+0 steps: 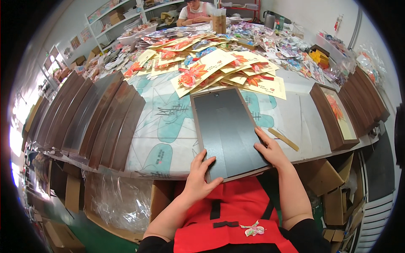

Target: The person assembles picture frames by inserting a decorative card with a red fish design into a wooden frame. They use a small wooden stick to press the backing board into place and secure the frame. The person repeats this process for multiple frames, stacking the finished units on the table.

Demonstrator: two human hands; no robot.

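Note:
A brown picture frame [230, 135] lies at the middle of the near table edge with its dark grey backing upward. My left hand [199, 177] holds its lower left corner, thumb along the near edge and fingers on the side and backing. My right hand [272, 148] grips the right side, fingers bent over the rim. A thin wooden strip [283, 139] rests on the table just right of my right hand. Beyond the frame's far end is a loose pile of cream cards [230, 69] with red and orange flower decorations.
Brown frames [97, 118] stand in a row at the left. More frames stand at the right, the nearest a framed flower card [337, 116]. Small bagged pieces [291, 50] cover the far table. Another person [196, 13] sits across. Cardboard boxes [322, 179] are below the table.

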